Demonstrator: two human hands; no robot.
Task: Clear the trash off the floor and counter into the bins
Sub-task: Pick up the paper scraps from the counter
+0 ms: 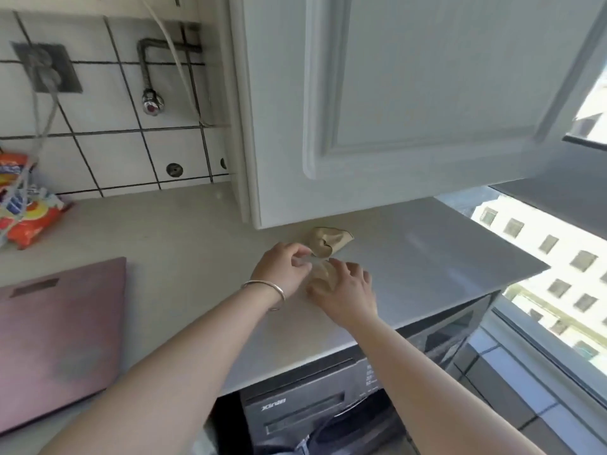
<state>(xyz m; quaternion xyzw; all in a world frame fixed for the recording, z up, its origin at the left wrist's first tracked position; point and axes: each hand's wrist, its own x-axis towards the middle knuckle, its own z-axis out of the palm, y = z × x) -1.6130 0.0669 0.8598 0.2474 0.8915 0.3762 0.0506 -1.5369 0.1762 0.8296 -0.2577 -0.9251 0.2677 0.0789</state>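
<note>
A crumpled brown paper wad (330, 242) lies on the pale counter (184, 238), just below the white wall cupboard. A second crumpled brown piece (323, 272) sits closer to me, between my two hands. My left hand (283, 267), with a silver bangle at the wrist, has its fingers curled and pinches the near edge of the paper. My right hand (345, 290) lies over the second piece with fingers bent around it; most of that piece is hidden under the hand.
A white cupboard door (410, 93) hangs low over the counter's back. A reddish cutting board (56, 339) lies at the left, orange snack packets (29, 208) behind it. A dark appliance (312, 405) sits under the counter. A window is on the right.
</note>
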